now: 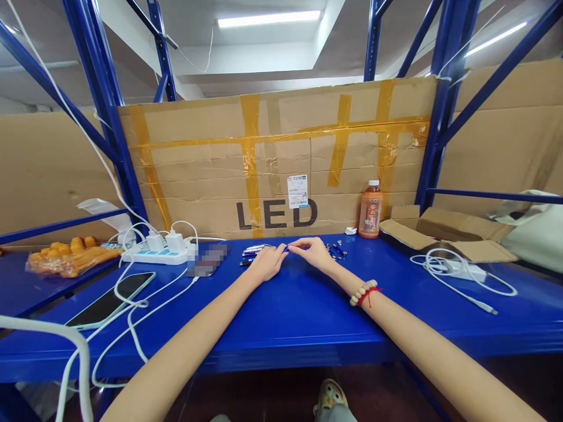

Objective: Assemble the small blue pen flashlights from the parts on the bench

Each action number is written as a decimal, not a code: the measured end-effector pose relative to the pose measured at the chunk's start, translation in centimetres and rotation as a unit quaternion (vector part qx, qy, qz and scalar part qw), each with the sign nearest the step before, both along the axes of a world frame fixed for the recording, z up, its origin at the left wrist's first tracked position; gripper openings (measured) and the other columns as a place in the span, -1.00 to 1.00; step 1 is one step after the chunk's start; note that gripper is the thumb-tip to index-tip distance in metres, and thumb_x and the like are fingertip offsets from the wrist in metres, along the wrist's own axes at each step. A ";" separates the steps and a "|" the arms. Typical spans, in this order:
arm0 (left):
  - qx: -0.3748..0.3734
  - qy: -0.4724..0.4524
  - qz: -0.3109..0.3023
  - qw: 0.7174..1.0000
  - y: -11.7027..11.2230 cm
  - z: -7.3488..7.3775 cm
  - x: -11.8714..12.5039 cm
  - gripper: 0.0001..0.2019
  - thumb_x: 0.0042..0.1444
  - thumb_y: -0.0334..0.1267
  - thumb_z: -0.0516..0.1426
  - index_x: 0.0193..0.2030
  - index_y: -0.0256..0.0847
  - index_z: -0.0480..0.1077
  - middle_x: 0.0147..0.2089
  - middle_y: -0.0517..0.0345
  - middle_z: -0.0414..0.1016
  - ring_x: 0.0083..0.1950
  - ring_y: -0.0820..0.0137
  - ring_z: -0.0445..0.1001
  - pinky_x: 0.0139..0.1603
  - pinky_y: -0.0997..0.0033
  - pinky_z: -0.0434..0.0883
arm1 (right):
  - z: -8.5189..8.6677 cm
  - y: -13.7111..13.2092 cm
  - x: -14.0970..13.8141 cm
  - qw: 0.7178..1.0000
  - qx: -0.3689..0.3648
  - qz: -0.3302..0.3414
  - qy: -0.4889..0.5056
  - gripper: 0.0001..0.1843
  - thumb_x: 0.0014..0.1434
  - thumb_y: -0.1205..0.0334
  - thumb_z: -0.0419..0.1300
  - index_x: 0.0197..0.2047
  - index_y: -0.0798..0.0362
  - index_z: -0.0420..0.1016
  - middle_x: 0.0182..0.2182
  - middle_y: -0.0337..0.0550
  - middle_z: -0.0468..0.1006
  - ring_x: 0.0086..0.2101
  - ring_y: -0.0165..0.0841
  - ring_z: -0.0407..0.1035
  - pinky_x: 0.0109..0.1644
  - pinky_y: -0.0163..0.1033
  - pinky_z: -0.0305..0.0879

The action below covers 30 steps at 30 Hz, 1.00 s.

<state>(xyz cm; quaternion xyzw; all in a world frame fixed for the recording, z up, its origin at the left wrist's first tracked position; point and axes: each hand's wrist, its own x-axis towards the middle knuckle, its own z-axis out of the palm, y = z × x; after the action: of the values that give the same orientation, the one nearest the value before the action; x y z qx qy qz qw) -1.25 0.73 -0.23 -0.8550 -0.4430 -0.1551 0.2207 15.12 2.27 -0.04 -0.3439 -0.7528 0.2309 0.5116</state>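
Note:
Above the far half of the blue shelf top, my two hands meet fingertip to fingertip. My left hand [267,262] is closed around a slim blue pen part [287,249], most of it hidden by the fingers. From the other side, my right hand [313,252] pinches the end of the same piece. Several pens [255,251] lie side by side just beyond my left hand, partly covered by it. To the right of my right hand sits a loose group of small blue and silver pen parts [338,250].
A bottle of orange-red drink [370,210] stands against the cardboard wall [202,176]. On the right are an open carton [466,237] and a coiled white cable [461,272]. A power strip [158,253], trailing cords, a phone [112,299] and a bagged snack [73,258] occupy the left.

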 end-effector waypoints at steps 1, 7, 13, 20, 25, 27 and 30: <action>-0.002 0.000 -0.001 1.000 0.0 0.0 0.0 -0.71 0.24 -0.20 -0.29 -0.15 -0.25 0.15 -0.28 0.00 0.44 -0.25 0.28 0.42 -0.26 0.35 0.30 | 0.0 0.0 -0.1 1.000 -0.005 0.007 0.010 -0.72 -0.13 0.09 0.20 -0.43 0.15 0.52 -0.42 -0.09 0.56 -0.40 -0.33 0.42 -0.28 -0.27 0.32; -0.013 -0.012 -0.006 1.000 0.2 -0.1 -0.1 -0.73 0.23 -0.21 -0.27 -0.13 -0.25 0.15 -0.25 0.00 0.44 -0.21 0.28 0.42 -0.23 0.35 0.30 | -0.3 0.0 -0.1 0.999 -0.018 0.030 -0.027 -0.65 -0.14 0.00 0.19 -0.46 0.15 0.52 -0.47 -0.14 0.54 -0.55 -0.44 0.33 -0.50 -0.34 0.25; -0.008 0.000 0.007 1.000 0.4 -0.1 0.0 -0.70 0.23 -0.18 -0.26 -0.06 -0.27 0.14 -0.28 -0.01 0.44 -0.22 0.26 0.42 -0.22 0.34 0.30 | -0.3 1.0 1.1 0.994 0.001 -0.088 -0.059 -0.68 0.00 0.05 0.08 -0.35 0.10 0.52 -0.42 -0.16 0.53 -0.43 -0.40 0.35 -0.30 -0.30 0.28; -0.009 0.000 0.011 1.000 0.0 0.0 0.1 -0.69 0.23 -0.16 -0.27 -0.09 -0.24 0.15 -0.28 0.00 0.44 -0.23 0.27 0.42 -0.24 0.36 0.30 | -0.6 2.6 6.3 0.906 0.000 -0.409 -0.106 -0.66 -0.03 0.28 0.03 -0.16 0.02 0.45 -0.12 -0.07 0.39 -0.10 -0.24 0.24 -0.07 -0.12 0.17; -0.009 0.001 0.008 1.000 0.2 -0.1 0.0 -0.69 0.23 -0.17 -0.27 -0.08 -0.25 0.15 -0.29 0.00 0.44 -0.23 0.26 0.42 -0.25 0.35 0.30 | -1.1 3.1 8.4 0.867 -0.067 -0.454 -0.191 -0.60 0.03 0.31 -0.05 -0.05 0.05 0.38 -0.01 -0.06 0.33 -0.03 -0.20 0.16 -0.02 -0.04 0.08; -0.007 0.002 0.006 1.000 0.2 -0.2 0.0 -0.69 0.23 -0.17 -0.27 -0.08 -0.25 0.15 -0.29 0.00 0.44 -0.23 0.26 0.42 -0.25 0.35 0.30 | -1.3 3.5 8.8 0.866 -0.087 -0.433 -0.235 -0.59 0.06 0.28 -0.07 -0.03 0.05 0.36 0.02 -0.08 0.30 0.00 -0.22 0.14 0.00 -0.05 0.06; -0.006 0.003 0.006 1.000 0.3 -0.2 0.0 -0.69 0.23 -0.16 -0.27 -0.08 -0.24 0.15 -0.30 0.02 0.44 -0.23 0.26 0.42 -0.25 0.36 0.30 | -1.5 4.2 9.2 0.861 -0.124 -0.399 -0.291 -0.61 0.10 0.23 -0.09 -0.04 0.01 0.37 0.05 -0.13 0.29 0.01 -0.23 0.13 0.01 -0.05 0.04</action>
<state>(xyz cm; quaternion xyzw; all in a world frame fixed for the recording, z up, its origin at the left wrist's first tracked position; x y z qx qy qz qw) -1.22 0.98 -0.43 -0.8541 -0.4482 -0.1488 0.2181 24.36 6.42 -1.55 -0.7270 -0.6309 -0.0118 0.2706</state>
